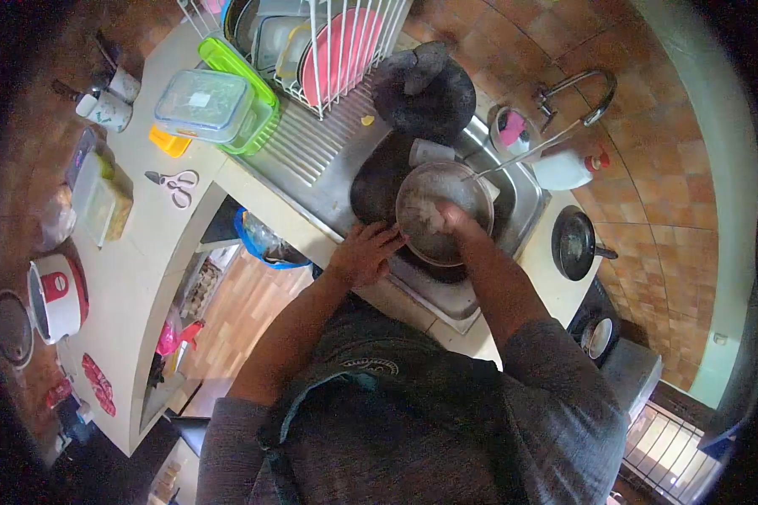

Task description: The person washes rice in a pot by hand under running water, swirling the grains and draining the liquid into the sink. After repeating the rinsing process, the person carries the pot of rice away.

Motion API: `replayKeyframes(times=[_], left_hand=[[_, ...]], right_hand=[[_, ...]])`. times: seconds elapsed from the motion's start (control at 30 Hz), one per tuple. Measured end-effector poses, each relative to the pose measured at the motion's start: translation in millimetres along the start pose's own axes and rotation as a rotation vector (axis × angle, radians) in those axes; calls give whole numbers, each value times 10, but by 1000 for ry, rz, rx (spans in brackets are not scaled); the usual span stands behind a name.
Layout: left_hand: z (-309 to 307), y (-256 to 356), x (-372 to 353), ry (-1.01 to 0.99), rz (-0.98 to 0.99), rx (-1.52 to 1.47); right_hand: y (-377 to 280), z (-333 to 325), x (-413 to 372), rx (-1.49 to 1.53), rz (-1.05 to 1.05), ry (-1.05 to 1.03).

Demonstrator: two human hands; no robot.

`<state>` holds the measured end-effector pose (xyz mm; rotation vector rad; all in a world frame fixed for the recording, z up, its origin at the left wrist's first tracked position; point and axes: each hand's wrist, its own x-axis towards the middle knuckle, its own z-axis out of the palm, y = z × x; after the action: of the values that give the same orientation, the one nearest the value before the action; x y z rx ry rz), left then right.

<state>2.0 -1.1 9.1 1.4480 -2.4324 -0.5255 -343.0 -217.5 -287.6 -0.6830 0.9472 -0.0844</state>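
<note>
A round metal pot (477,195) sits in the sink, with cloudy water and whitish contents inside. Into it reaches my right hand (453,219); its fingers are down in the contents and blurred. My left hand (366,252) is at the pot's near left rim, fingers stretched apart, the fingertips seeming to touch the rim. A thin stream of water falls from the curved tap (602,84) toward the pot. Beside the pot, a white cup-like piece (429,152) lies in the sink.
A dark wok (425,93) leans behind the sink, near a dish rack (318,59). Soap bottle (560,171) and frying pan (573,242) stand to the right. Leftward are plastic containers (202,105), scissors (175,185) and a white rice cooker (57,299).
</note>
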Motion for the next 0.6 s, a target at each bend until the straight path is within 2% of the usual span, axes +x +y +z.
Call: replayKeyframes(times=[0.17,0.43,0.5,0.57,0.6], left_hand=[[63,-37,-7,20,15,-12],[28,-19,-8,-22,9,1],[-20,21,-8,76,9,12],[-2,20,4,56,3,15],[4,12,11,36,-5,21]], right_hand=[[-181,28,-3,-153,-4,15],[211,421,-188,-391,5,38],[199,345,-321,-451,7,45],[134,366,-360,-512,10,54],[102,568,-126,-544,10,58]])
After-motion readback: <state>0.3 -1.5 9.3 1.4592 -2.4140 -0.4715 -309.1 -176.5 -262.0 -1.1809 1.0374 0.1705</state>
